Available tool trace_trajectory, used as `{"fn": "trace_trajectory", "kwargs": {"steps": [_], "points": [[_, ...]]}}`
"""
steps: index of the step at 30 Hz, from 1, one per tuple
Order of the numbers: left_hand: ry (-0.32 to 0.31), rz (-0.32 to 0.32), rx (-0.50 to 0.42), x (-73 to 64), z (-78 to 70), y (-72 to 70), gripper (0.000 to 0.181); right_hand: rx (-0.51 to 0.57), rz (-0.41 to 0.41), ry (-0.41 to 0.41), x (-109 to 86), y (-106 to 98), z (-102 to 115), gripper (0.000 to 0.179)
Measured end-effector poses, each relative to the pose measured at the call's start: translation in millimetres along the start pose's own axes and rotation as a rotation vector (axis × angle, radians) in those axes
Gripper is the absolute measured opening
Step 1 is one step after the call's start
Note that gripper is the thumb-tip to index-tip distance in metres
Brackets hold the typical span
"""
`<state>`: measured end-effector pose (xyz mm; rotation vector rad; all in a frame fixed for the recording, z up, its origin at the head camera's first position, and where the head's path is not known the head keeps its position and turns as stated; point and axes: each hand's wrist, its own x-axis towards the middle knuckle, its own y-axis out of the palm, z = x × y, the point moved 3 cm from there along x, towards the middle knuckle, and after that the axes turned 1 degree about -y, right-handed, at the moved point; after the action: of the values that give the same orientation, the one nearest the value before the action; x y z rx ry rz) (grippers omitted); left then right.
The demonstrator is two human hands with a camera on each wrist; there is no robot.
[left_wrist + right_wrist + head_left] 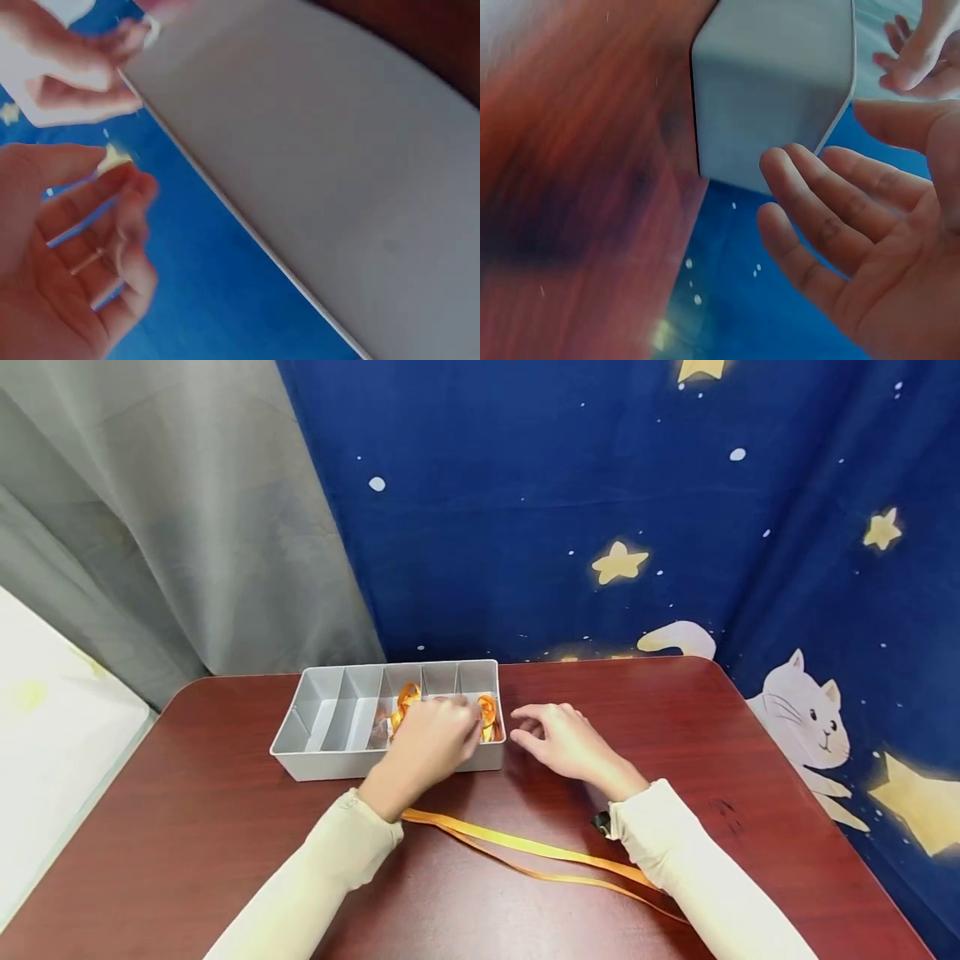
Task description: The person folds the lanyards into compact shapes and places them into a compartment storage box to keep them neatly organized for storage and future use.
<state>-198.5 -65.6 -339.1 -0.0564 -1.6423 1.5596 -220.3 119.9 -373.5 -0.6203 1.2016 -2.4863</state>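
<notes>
A grey divided box stands on the table. Bundled orange ribbon shows in a middle compartment, and another orange ribbon coil lies in the right end one. My left hand is over the box's right half and hides part of it. Seen in the left wrist view, the fingers bend loosely with nothing between them. Just off the box's right end is my right hand, its fingers spread and relaxed, holding nothing. Long yellow-orange ribbons lie on the table, passing under both forearms.
The dark red table carries the box near its back edge. Behind hang a grey curtain and a blue curtain with stars and a cat. A white surface lies beyond the table's left side. A small black object is at my right cuff.
</notes>
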Motion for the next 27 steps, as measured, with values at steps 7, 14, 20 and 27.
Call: {"fn": "trace_trajectory", "kwargs": {"steps": [7,14,20,27], "points": [[0.233,0.125,-0.155,-1.5,-43.6,7.6,0.024,-0.11,-0.052,0.018,-4.3,-20.0,-3.2,0.023],[0.338,0.322,-0.231,-10.0,-70.0,19.4,0.024,-0.143,-0.053,0.023,-7.4,-27.7,-1.7,0.021],[0.418,0.396,-0.232,-21.3,-87.7,28.2,0.031,-0.166,-0.048,0.02,-11.2,-29.3,-5.1,0.02],[0.442,0.446,-0.208,-32.3,-104.5,36.2,0.042,-0.168,0.107,0.014,-18.1,-21.6,-10.0,0.023]]}}
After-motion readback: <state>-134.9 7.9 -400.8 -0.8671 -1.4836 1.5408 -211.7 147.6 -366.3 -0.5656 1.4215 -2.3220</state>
